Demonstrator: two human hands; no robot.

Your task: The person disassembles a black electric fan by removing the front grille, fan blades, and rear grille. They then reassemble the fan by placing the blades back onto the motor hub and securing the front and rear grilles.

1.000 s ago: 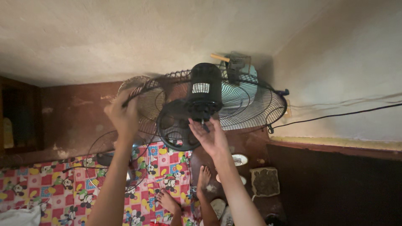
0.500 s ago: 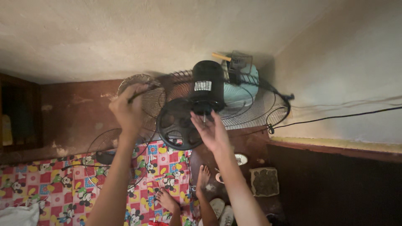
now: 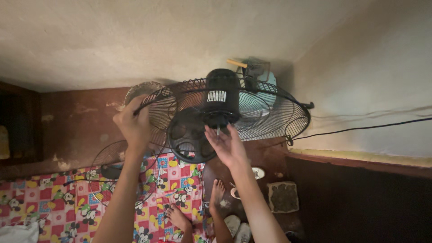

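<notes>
Up against the pale wall [image 3: 369, 67], a wire fan guard [image 3: 279, 118], black, tipped so that its round back shows wide and open. Half a second ago seen steeper and narrower; now swung flatter, with its right rim out near the thin cable [image 3: 360, 128] on the wall. So turned in the hands, not set down, and kept overhead.

Down below, a bright patterned sheet [image 3: 40, 202] on the floor, with a second wire guard [image 3: 105, 155] lying on it, well apart from the raised one. Beside the sheet, bare feet [image 3: 217, 192] and pale sandals [image 3: 238, 225].

At the middle of the raised guard, the black motor [image 3: 220, 96], and just under it the dark blades [image 3: 186, 135], close to the wire.

Left hand [image 3: 132, 125] closed round the guard's left rim, carrying it; in much the same place as a moment ago.

Right hand [image 3: 227, 145] open, palm up, fingers spread and loosely curled, holding nothing. Just beneath the small shaft [image 3: 218, 131] poking out of the motor; whether touching it, cannot tell.
</notes>
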